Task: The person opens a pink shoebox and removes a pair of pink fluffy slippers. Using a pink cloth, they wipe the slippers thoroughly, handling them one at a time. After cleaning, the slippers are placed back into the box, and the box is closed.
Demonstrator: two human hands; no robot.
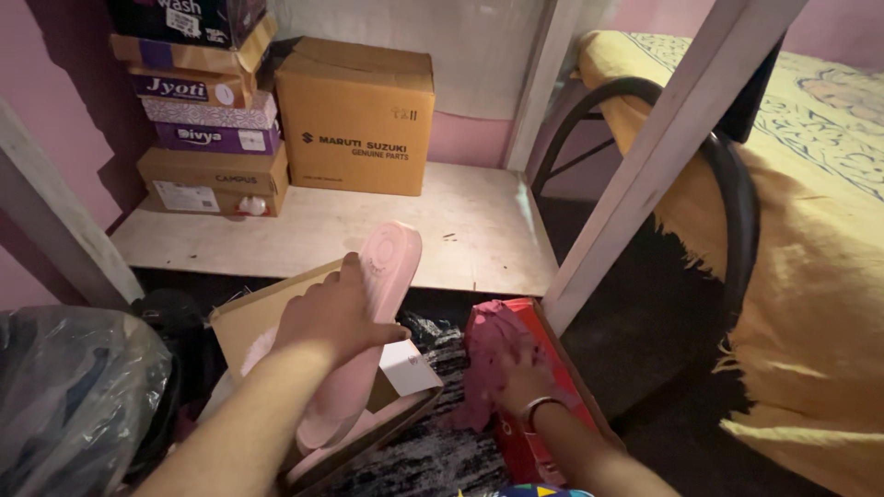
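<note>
The left hand (336, 317) is closed around a pink sandal (368, 322), gripping it about the middle so the sole faces the camera and the toe end stands up over the front edge of the low shelf (479, 239). The heel end dips into an open brown shoebox (267, 317) on the floor, just in front of that shelf edge. A second pink sandal seems to lie in the box beneath it, and a white paper (410, 366) rests at the box's right corner.

The right hand (520, 373), a bangle on its wrist, lies palm down on a pink cloth (488, 354) bunched over a red box (539, 387) beside the shoebox. Its fingers press into the cloth; I cannot tell whether they pinch it or only rest on it.

At the shelf's back left corner stands a pile of shoeboxes (207, 120), with a carton (354, 115) just beside it. A clear plastic bag (74, 387) sits at the lower left, and a bed with a yellow blanket (801, 276) fills the right.

As I judge it, the sandal is held by one hand only, near its balance point, so a loosened grip could let it tip and drop past the box's rim onto the dark floor. The box's flap is raised near the wrist, and a careless pull might catch it and drag the box askew. The cloth is loose and could slide off the red box under the pressing hand.
</note>
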